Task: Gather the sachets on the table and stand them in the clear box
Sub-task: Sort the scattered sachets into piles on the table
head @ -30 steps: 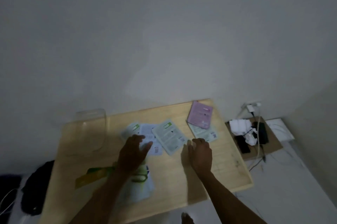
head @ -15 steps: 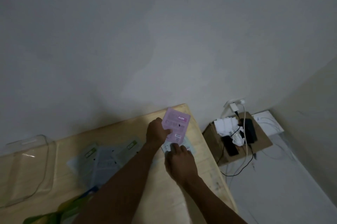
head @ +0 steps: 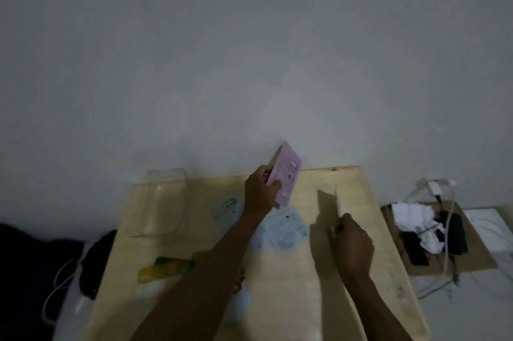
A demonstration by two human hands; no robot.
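Observation:
My left hand (head: 261,191) holds a pink sachet (head: 287,175) lifted off the wooden table (head: 358,202), tilted on edge. Seen edge-on, a pale sachet (head: 337,209) stands upright in my right hand (head: 351,240) and casts a shadow to its left. Several pale sachets (head: 286,228) lie flat between my arms, one with a green label (head: 227,206) further left. The clear box (head: 163,202) sits at the table's back left with nothing visible in it. A yellow-green packet (head: 163,270) and a white one lie near the front left.
Right of the table, a low cardboard surface (head: 472,263) carries a dark device, crumpled white paper (head: 413,213) and cables running to a wall plug (head: 438,184). Dark cloth (head: 91,265) and a white cord lie on the floor at left. A plain wall is behind.
My left hand reached across, took the pink sachet and lifted it. My right hand picked up the pale sachet that lay under it. The camera view shifted.

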